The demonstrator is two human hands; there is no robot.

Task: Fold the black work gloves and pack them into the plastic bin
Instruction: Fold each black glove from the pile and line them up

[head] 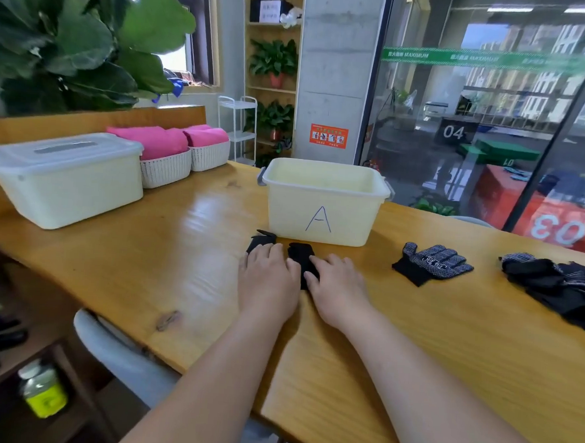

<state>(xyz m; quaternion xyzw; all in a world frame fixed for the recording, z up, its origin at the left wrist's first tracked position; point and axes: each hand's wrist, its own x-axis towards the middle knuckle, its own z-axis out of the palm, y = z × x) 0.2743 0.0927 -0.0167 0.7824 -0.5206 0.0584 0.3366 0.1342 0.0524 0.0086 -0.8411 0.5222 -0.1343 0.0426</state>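
A black work glove [301, 256] lies flat on the wooden table just in front of the cream plastic bin [322, 209] marked "A". My left hand [268, 281] presses on its left part, and black fingertips [262, 239] poke out beyond my fingers. My right hand [338, 289] rests palm down on its right part. Both hands lie flat with fingers spread. The open bin looks empty from here. Another black glove with white dots [432, 264] lies to the right, and a heap of black gloves [561, 289] sits at the far right.
A lidded cream box [64, 176] stands at the back left, beside two white baskets [185, 165] holding pink cloth. A grey chair back [118, 351] sits below the table's near edge. A large plant fills the upper left, and a glass wall runs along the right.
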